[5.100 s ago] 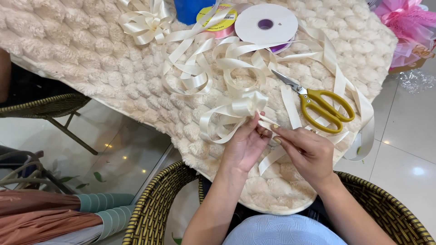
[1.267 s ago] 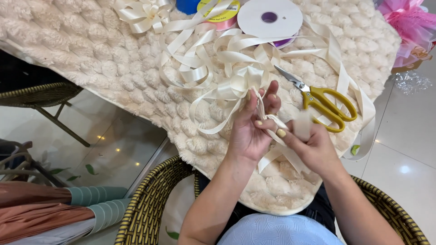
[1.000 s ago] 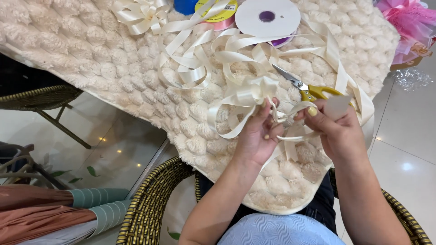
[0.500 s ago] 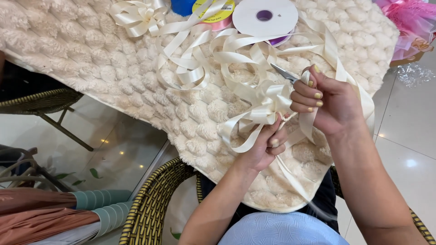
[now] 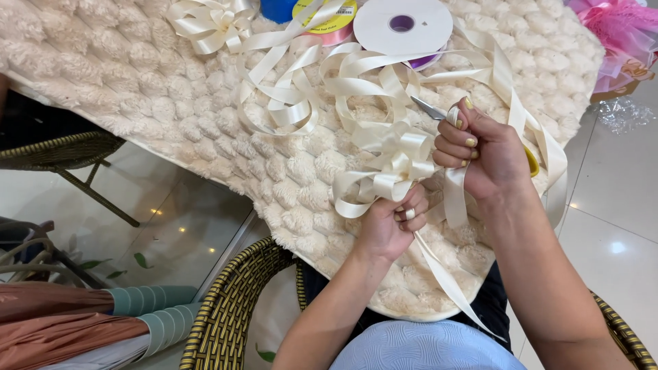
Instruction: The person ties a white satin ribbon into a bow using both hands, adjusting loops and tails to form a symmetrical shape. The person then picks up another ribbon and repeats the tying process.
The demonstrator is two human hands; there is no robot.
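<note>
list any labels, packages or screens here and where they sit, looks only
Spool label: top centre on the fluffy cloth, round white disc with a purple centre.
Tape-roll label: just left of it, yellow ring with small print.
Pink wrapping: top right corner, crinkled pink.
No screens.

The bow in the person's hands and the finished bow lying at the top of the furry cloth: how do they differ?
The held bow is pinched at its base by the left hand and stands up off the cloth; the finished bow lies flat and untouched. The held bow trails a long loose tail, gripped by the right hand; the finished bow looks compact, with no long tail. Both are looped cream satin ribbon.
</note>
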